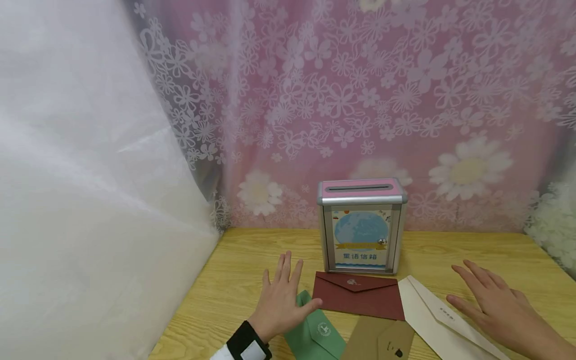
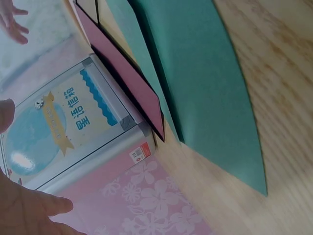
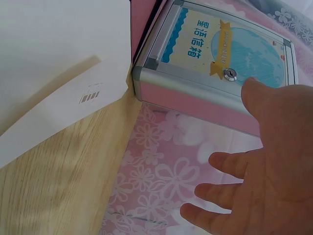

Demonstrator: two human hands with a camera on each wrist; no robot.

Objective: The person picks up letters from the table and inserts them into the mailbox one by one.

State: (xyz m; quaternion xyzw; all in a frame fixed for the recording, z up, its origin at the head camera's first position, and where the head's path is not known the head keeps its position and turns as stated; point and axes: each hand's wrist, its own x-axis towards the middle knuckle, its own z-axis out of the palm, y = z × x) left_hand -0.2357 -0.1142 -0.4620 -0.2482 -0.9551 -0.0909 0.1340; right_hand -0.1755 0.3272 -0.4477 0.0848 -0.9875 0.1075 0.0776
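Both hands hover over the table with fingers spread and hold nothing. My left hand [image 1: 281, 302] is above the green envelope [image 1: 320, 340], its thumb overlapping the envelope in the head view. On the right, my right hand [image 1: 497, 307] is beside the cream envelope [image 1: 445, 320], which carries small print on its flap. A dark red envelope [image 1: 360, 302] lies in the middle, and a brown envelope [image 1: 363, 340] is in front of it, cut off by the frame. Behind the red one stands a silver-framed letter box [image 1: 362, 235] with a pink slotted top and a small lock [image 3: 229, 74].
The yellow wood-grain table [image 1: 243, 260] ends at a pink flowered curtain [image 1: 342, 110]. A whitish sheet [image 1: 90, 175] hangs along the left side. White flowers [image 1: 555, 225] stand at the right edge. The left wrist wears a black band [image 1: 245, 342].
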